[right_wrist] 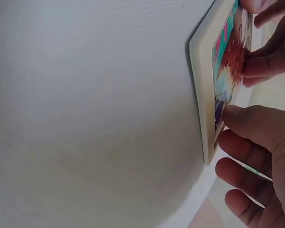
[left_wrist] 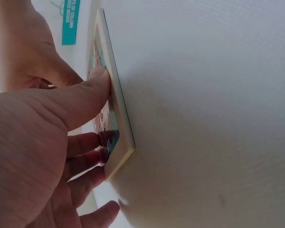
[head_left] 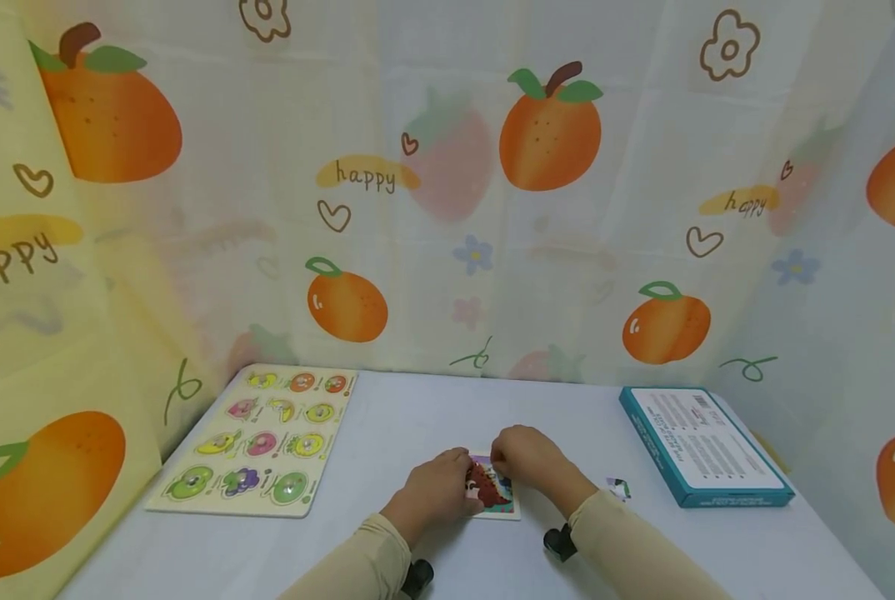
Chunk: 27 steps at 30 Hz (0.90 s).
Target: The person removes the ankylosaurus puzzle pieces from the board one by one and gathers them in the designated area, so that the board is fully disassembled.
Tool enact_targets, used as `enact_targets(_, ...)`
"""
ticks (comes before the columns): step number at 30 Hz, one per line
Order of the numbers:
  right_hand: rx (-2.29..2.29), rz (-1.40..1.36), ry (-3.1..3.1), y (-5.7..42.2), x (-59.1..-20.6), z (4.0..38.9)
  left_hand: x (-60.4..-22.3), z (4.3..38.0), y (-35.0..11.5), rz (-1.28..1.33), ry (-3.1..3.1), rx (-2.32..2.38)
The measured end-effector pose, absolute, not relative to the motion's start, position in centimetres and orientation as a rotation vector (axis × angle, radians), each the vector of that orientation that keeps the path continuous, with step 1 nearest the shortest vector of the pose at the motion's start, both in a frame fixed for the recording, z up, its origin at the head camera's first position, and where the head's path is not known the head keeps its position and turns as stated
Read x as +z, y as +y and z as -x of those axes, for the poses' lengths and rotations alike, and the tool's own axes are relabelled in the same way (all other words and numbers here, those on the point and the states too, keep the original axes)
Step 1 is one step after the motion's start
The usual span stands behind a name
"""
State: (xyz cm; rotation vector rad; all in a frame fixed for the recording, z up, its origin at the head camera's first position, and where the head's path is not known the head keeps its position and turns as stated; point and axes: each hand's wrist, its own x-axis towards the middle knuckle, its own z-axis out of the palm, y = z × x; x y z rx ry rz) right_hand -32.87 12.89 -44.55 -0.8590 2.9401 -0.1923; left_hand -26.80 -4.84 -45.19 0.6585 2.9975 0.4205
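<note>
A small jigsaw puzzle [head_left: 491,486] in a pale frame lies flat on the table, showing a red-brown dinosaur on teal and purple. My left hand [head_left: 438,493] holds its left side; in the left wrist view the thumb [left_wrist: 97,85] presses on the picture and the fingers curve in over it. At the far right corner, my right hand [head_left: 535,463] pinches at a purple puzzle piece [right_wrist: 219,111] with thumb and index finger, mostly covering it. Its other fingers hang beside the frame. One loose puzzle piece [head_left: 618,488] lies by the right wrist.
A wooden fruit peg board [head_left: 320,498] with several fruit pieces lies on the left of the white table [head_left: 387,417]. To the right is a flat teal box [head_left: 717,450], printed side up. A fruit-patterned curtain [head_left: 432,283] stands behind and at both sides.
</note>
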Motion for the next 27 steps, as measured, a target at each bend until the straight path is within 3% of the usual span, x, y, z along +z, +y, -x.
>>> enact_targets(27,-0.087,1.05,3.035,12.83,-44.39,33.19,-45.38,27.07,-4.72,-0.563,2.974,0.425)
